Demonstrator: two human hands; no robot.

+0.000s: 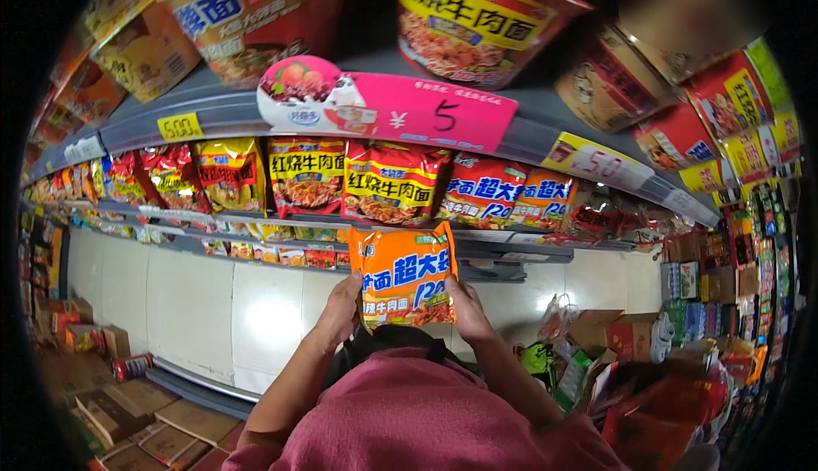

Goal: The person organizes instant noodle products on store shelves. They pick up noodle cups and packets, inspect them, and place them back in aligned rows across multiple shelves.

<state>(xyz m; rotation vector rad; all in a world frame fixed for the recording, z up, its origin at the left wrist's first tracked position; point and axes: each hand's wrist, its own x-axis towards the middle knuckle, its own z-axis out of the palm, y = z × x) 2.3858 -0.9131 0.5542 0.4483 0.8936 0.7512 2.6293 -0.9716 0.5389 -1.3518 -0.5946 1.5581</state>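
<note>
An orange packet of instant noodles (pixel 405 275), with blue lettering and a food picture, is held upright in front of my body. My left hand (pixel 342 307) grips its left edge, and my right hand (pixel 469 307) grips its right edge. Just beyond the packet, a shelf row holds red noodle packets (pixel 396 183), a yellow noodle packet (pixel 230 174) and more orange noodle packets (pixel 545 198). My fingers behind the packet are hidden.
Overhead, a grey shelf edge (pixel 213 113) carries a pink price sign (pixel 434 113) and large noodle cups (pixel 481 23). Pale floor tiles (pixel 277 300) lie below. Cardboard boxes (pixel 128 411) stand at lower left; a red bag (pixel 665 403) and other goods crowd the lower right.
</note>
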